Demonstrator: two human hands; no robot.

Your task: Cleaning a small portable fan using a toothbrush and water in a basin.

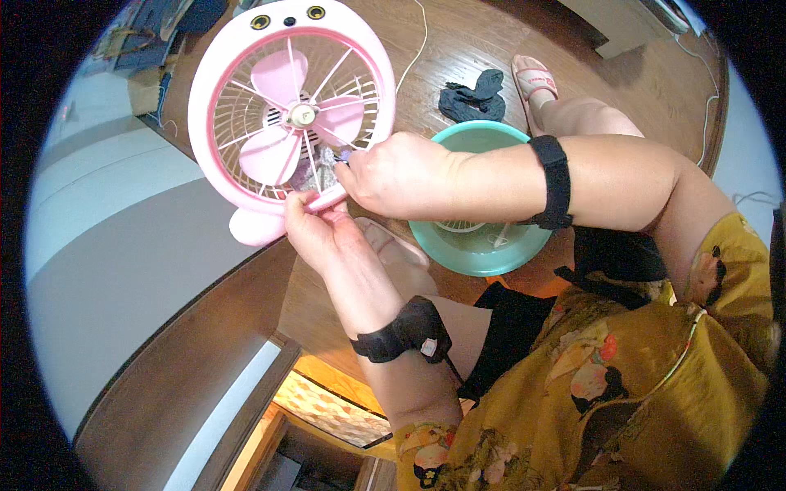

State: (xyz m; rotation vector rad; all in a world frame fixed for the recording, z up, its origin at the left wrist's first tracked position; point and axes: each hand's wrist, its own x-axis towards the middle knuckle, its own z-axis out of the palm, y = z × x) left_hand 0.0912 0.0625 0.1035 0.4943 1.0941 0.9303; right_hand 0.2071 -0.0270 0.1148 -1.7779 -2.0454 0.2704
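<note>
A pink and white electric fan with an animal face on its rim is tilted before me, its pink blades showing behind thin spokes. My left hand grips the lower rim, thumb in front. At the lower right of the fan, my right hand is curled, its fingertips on a greyish-white and purple cloth. Part of that cloth lies behind the spokes, and the right fingertips are partly hidden. Under my right forearm stands a teal plastic basin with a white ribbed part inside.
A dark, crumpled cloth lies on the wooden floor beyond the basin. My slippered feet are on both sides of the basin, one slipper at the upper right. A white cable runs from behind the fan. A brown panel borders the lower left.
</note>
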